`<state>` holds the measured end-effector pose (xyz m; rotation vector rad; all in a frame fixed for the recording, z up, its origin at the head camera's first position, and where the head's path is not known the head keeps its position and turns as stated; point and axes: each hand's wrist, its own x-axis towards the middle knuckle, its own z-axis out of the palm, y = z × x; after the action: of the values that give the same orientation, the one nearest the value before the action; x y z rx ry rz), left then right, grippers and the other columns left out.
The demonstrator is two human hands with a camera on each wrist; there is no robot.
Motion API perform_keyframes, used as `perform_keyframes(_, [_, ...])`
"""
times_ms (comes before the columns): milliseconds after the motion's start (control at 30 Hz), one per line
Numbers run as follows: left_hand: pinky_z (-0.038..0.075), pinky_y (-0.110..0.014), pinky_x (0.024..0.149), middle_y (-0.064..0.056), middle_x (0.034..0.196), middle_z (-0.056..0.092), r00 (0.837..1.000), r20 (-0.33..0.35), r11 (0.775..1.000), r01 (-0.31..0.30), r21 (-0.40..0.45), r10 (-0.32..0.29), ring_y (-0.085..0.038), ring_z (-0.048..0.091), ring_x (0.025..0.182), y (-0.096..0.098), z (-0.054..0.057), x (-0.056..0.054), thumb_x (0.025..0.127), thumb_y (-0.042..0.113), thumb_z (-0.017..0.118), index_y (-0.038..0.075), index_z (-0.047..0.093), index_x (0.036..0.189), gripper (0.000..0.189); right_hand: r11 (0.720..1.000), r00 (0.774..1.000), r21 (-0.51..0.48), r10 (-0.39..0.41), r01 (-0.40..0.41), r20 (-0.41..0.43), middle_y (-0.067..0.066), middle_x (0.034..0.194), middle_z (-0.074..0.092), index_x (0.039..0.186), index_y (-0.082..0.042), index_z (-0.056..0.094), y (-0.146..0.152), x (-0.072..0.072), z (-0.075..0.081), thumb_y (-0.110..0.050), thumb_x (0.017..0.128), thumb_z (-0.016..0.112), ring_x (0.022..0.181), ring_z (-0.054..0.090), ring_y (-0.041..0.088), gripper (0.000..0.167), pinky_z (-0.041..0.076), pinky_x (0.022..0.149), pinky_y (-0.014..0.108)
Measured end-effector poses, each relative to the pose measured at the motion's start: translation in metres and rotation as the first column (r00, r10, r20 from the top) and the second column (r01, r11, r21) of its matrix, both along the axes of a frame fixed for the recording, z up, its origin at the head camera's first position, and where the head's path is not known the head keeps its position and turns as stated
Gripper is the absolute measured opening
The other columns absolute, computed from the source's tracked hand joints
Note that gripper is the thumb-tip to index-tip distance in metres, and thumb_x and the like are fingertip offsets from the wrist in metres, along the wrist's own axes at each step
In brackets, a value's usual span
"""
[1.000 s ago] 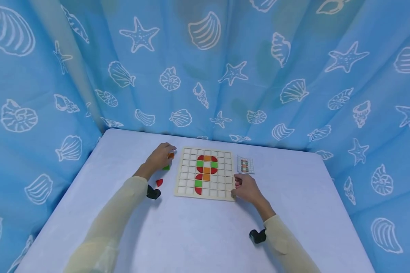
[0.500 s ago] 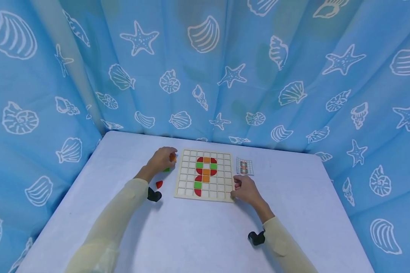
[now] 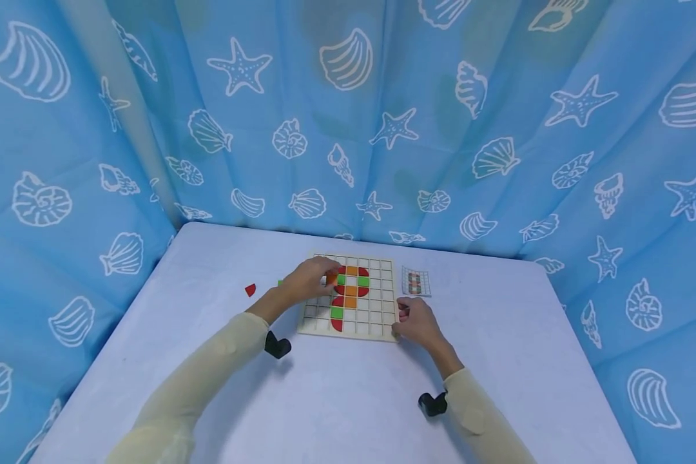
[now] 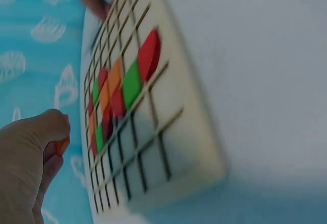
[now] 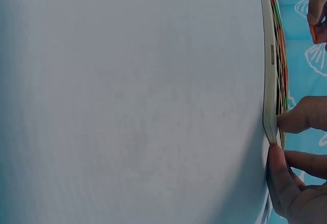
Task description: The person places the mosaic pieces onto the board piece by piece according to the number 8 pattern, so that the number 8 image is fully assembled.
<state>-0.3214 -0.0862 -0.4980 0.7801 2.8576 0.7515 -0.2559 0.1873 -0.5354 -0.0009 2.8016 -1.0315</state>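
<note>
My left hand (image 3: 310, 280) is over the left part of a wooden grid board (image 3: 377, 317), pinching a small orange block (image 3: 332, 278) between thumb and fingers. The left wrist view shows the orange block (image 4: 63, 145) mostly covered by the thumb. On the board, red quarter-round pieces (image 3: 337, 325), green squares (image 3: 336, 312) and orange squares (image 3: 350, 291) form a figure; my left fingers overlap its upper left in the head view. My right hand (image 3: 420, 320) grips the board's near right corner, the thumb (image 5: 294, 122) on its top edge and a finger against its side.
A small pattern card (image 3: 415, 281) with a coloured grid figure lies right of the board. A loose red piece (image 3: 251, 290) lies left of my left wrist, and a green piece (image 3: 280, 282) peeks out behind that hand. A patterned curtain (image 3: 348, 129) hangs behind the table.
My left hand has picked up the orange block left of the board and carried it right, over the grid. Its forearm now uncovers a red piece at left. My right hand stays at the corner.
</note>
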Motion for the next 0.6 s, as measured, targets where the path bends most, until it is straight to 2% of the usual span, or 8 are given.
perform_keyframes(133, [0.051, -0.027, 0.089, -0.003, 0.108, 0.065, 0.994, -0.051, 0.995, 0.1, -0.005, -0.1, -0.017, 0.056, 0.095, 0.012, -0.004, 0.015, 0.085, 0.014, 0.075, 0.004, 0.059, 0.13, 0.049, 1.0, 1.0, 0.009, -0.007, 0.007, -0.003, 0.008, 0.099, 0.055, 0.134, 0.004, 0.054, -0.003, 0.001, 0.001, -0.005, 0.075, 0.077, 0.09, 0.051, 0.021, 0.064, 0.044, 0.071, 0.029])
perform_keyframes(233, [0.051, -0.024, 0.087, -0.002, 0.109, 0.065, 0.987, -0.075, 0.989, 0.145, -0.013, -0.145, -0.015, 0.055, 0.095, 0.02, -0.008, 0.025, 0.084, 0.015, 0.076, 0.005, 0.06, 0.129, 0.048, 1.0, 1.0, 0.01, -0.009, 0.009, -0.001, 0.008, 0.099, 0.055, 0.134, 0.004, 0.054, -0.003, 0.001, 0.001, -0.005, 0.076, 0.077, 0.09, 0.051, 0.021, 0.063, 0.044, 0.071, 0.029])
perform_keyframes(500, [0.049, -0.027, 0.093, -0.001, 0.114, 0.065, 0.977, -0.103, 0.982, 0.182, -0.059, -0.187, -0.016, 0.056, 0.104, 0.031, -0.02, 0.053, 0.083, 0.022, 0.078, 0.007, 0.061, 0.129, 0.051, 1.0, 1.0, 0.009, -0.013, 0.013, -0.001, 0.009, 0.1, 0.055, 0.134, 0.005, 0.054, -0.004, 0.003, 0.002, -0.006, 0.076, 0.077, 0.09, 0.051, 0.022, 0.063, 0.045, 0.073, 0.029])
perform_keyframes(600, [0.05, -0.023, 0.089, -0.002, 0.115, 0.066, 0.974, -0.101, 0.978, 0.196, -0.074, -0.203, -0.015, 0.056, 0.101, 0.031, -0.023, 0.058, 0.083, 0.022, 0.078, 0.007, 0.063, 0.127, 0.049, 1.0, 1.0, 0.004, -0.019, 0.019, 0.004, 0.009, 0.1, 0.054, 0.134, 0.004, 0.053, -0.004, 0.003, 0.002, -0.006, 0.076, 0.077, 0.091, 0.051, 0.022, 0.064, 0.046, 0.073, 0.029])
